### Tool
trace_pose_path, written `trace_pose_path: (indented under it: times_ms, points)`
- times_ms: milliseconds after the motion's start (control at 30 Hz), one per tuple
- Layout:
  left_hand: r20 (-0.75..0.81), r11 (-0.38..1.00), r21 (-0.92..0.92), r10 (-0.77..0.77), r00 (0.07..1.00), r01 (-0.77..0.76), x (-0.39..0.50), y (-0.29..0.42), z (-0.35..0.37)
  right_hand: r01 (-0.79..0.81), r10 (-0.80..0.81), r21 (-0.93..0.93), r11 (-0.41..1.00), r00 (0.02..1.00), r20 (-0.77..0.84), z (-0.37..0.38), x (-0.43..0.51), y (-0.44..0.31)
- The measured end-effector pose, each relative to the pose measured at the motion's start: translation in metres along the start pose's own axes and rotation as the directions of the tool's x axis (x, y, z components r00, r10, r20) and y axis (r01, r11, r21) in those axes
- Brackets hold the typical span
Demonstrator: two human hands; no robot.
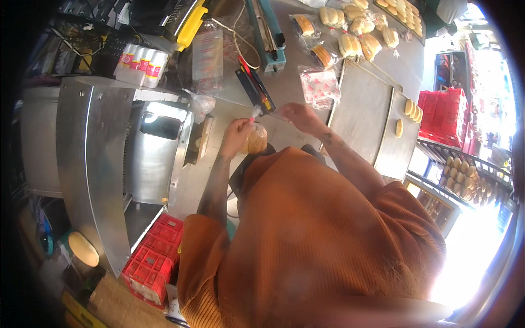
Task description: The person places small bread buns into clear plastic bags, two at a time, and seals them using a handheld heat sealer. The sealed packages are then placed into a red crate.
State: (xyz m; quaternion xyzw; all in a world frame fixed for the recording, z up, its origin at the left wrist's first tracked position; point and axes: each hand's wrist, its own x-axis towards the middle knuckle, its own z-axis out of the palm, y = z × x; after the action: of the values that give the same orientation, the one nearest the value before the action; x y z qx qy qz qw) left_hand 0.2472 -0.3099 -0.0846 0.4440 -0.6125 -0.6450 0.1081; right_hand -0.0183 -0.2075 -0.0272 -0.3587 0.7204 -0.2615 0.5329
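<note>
My left hand grips the gathered neck of a clear plastic bag of bread rolls, closed with a red tie or tape. The bag hangs at the table's near edge. Just beyond it a bag-neck tape sealer, dark with red and yellow parts, lies on the steel table. To the right of the sealer is my right hand, with its fingers bent together near the sealer's near end; a thin clear piece of plastic seems to be between its fingertips.
Bagged breads and a stack of printed plastic bags lie at the far right. A teal impulse sealer stands behind. Metal trays are at right, some rolls on one. Red crates stand low at left, beside steel equipment.
</note>
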Motion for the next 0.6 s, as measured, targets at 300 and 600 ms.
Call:
trace_pose_path:
  times_ms: [300, 600]
  points:
    - [-0.301, 0.795, 0.241, 0.606, 0.736, -0.556, -0.064, 0.175, 0.148, 0.227, -0.354, 0.900, 0.371, 0.931, -0.088, -0.067, -0.091, -0.008]
    - [-0.242, 0.785, 0.252, 0.617, 0.749, -0.565, -0.086, 0.224, 0.305, 0.339, -0.352, 0.933, 0.122, 0.894, -0.279, -0.156, -0.181, 0.075]
